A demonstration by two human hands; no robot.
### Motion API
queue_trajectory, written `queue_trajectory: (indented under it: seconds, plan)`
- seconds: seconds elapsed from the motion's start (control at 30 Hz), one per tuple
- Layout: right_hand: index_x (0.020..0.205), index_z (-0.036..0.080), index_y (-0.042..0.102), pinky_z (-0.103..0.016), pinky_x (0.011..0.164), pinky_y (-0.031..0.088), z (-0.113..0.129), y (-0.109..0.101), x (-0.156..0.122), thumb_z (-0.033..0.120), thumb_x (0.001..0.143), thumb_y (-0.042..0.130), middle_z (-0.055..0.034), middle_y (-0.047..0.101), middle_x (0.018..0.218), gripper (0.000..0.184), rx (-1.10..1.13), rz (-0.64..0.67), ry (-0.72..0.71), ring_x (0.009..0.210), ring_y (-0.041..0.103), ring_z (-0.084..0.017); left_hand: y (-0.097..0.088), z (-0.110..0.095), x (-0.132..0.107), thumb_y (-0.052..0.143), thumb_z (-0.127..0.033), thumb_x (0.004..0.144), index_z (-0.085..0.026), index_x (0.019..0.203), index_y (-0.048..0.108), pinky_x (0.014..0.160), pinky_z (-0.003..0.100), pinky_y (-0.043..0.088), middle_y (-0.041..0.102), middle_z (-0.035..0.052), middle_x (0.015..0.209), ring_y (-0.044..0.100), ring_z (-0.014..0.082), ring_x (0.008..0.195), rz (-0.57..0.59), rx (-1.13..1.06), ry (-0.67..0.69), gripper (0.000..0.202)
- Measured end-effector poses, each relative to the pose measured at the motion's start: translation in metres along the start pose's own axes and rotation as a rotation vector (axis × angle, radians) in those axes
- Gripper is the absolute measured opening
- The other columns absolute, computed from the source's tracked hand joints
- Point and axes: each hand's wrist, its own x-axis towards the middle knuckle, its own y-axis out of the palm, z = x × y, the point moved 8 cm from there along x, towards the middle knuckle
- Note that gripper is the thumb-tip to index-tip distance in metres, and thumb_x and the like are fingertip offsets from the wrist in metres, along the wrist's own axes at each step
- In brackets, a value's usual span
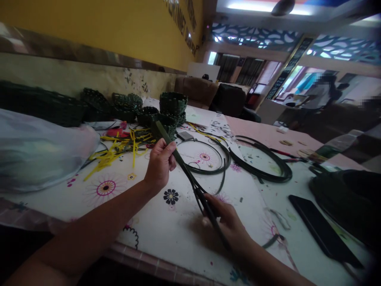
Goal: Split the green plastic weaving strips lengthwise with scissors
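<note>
Dark green strips (pixel 190 178) — gripped in the closed left hand (pixel 160 165) and closed right hand (pixel 228 224) — run between them; woven baskets (pixel 173 105) sit at eleven o'clock.

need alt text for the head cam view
A person's left hand and right hand hold a long dark green strip above a floral tablecloth. Coils of green strip lie to the right, while small woven green baskets and loose yellow strips sit farther back.
</note>
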Motion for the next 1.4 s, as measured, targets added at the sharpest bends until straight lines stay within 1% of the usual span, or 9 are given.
queue_trajectory:
  seconds: [0.23, 0.4, 0.53, 0.67, 0.83, 0.97, 1.07, 1.27, 1.4]
  plan:
    - [0.090, 0.013, 0.066, -0.022, 0.049, 0.027, 0.014, 0.000, 0.002, 0.045, 0.079, 0.065, 0.0050, 0.034, 0.061, 0.033, -0.022, 0.040, -0.008, 0.055, 0.032, -0.010, -0.010, 0.003, 0.007, 0.067, -0.026, 0.074, -0.020, 0.065, 0.036, 0.032, 0.015, 0.016, 0.034, -0.0119, 0.039, 0.022, 0.0017, 0.030, -0.065, 0.004, -0.017, 0.033]
    - [0.101, 0.013, 0.067, -0.022, 0.049, 0.028, 0.010, 0.001, 0.002, 0.050, 0.078, 0.064, 0.0046, 0.037, 0.061, 0.044, -0.036, 0.057, 0.041, 0.055, 0.034, -0.010, -0.019, 0.006, 0.017, 0.067, -0.027, 0.074, -0.021, 0.065, 0.031, 0.032, 0.016, 0.016, 0.032, -0.0123, 0.041, 0.022, 0.0021, 0.030, -0.108, -0.011, -0.040, 0.037]
    - [0.107, 0.014, 0.066, -0.023, 0.052, 0.033, 0.004, 0.000, 0.003, 0.049, 0.077, 0.065, 0.0027, 0.045, 0.065, 0.046, -0.061, 0.028, 0.019, 0.059, 0.040, -0.012, -0.011, 0.008, 0.012, 0.065, -0.026, 0.076, -0.021, 0.068, 0.035, 0.032, 0.015, 0.015, 0.034, -0.0124, 0.039, 0.021, 0.0024, 0.029, -0.050, 0.010, -0.039, 0.032]
    - [0.107, 0.015, 0.066, -0.024, 0.053, 0.034, 0.004, 0.000, 0.001, 0.048, 0.078, 0.064, 0.0020, 0.047, 0.066, 0.044, -0.074, 0.015, 0.000, 0.060, 0.042, -0.013, -0.003, 0.010, 0.002, 0.066, -0.028, 0.076, -0.022, 0.068, 0.034, 0.032, 0.015, 0.016, 0.035, -0.0123, 0.038, 0.021, 0.0029, 0.029, -0.013, 0.009, -0.031, 0.033]
    - [0.096, 0.014, 0.067, -0.023, 0.051, 0.032, 0.007, 0.002, 0.002, 0.049, 0.078, 0.063, 0.0031, 0.042, 0.063, 0.040, -0.060, 0.036, 0.029, 0.057, 0.037, -0.012, -0.007, 0.011, 0.002, 0.066, -0.029, 0.076, -0.021, 0.067, 0.035, 0.032, 0.015, 0.016, 0.035, -0.0120, 0.039, 0.022, 0.0028, 0.029, -0.045, 0.013, -0.041, 0.032]
    - [0.094, 0.013, 0.067, -0.022, 0.050, 0.029, 0.013, 0.003, 0.003, 0.047, 0.078, 0.064, 0.0048, 0.037, 0.061, 0.038, -0.040, 0.051, 0.041, 0.055, 0.034, -0.010, -0.015, 0.011, 0.009, 0.064, -0.026, 0.075, -0.021, 0.065, 0.033, 0.031, 0.016, 0.015, 0.034, -0.0116, 0.039, 0.021, 0.0027, 0.029, -0.103, -0.001, -0.078, 0.033]
    - [0.097, 0.013, 0.067, -0.022, 0.050, 0.030, 0.010, 0.004, 0.002, 0.047, 0.077, 0.065, 0.0044, 0.040, 0.062, 0.040, -0.045, 0.047, 0.061, 0.055, 0.036, -0.011, -0.016, 0.012, 0.011, 0.065, -0.026, 0.076, -0.021, 0.065, 0.031, 0.031, 0.016, 0.015, 0.032, -0.0121, 0.040, 0.020, 0.0027, 0.030, -0.116, -0.026, -0.091, 0.035]
    - [0.104, 0.016, 0.066, -0.023, 0.053, 0.035, -0.001, 0.000, 0.001, 0.048, 0.076, 0.065, 0.0019, 0.048, 0.066, 0.043, -0.044, -0.014, 0.025, 0.060, 0.043, -0.013, 0.000, 0.015, -0.002, 0.065, -0.031, 0.079, -0.021, 0.069, 0.036, 0.032, 0.015, 0.015, 0.035, -0.0118, 0.041, 0.022, 0.0027, 0.030, -0.010, 0.004, -0.059, 0.031]
    - [0.102, 0.016, 0.066, -0.023, 0.053, 0.036, -0.003, -0.001, 0.000, 0.048, 0.077, 0.065, 0.0020, 0.047, 0.066, 0.040, -0.026, -0.019, 0.024, 0.060, 0.042, -0.013, 0.002, 0.017, -0.009, 0.065, -0.032, 0.079, -0.021, 0.070, 0.036, 0.032, 0.015, 0.015, 0.037, -0.0115, 0.042, 0.022, 0.0026, 0.031, -0.008, 0.007, -0.048, 0.032]
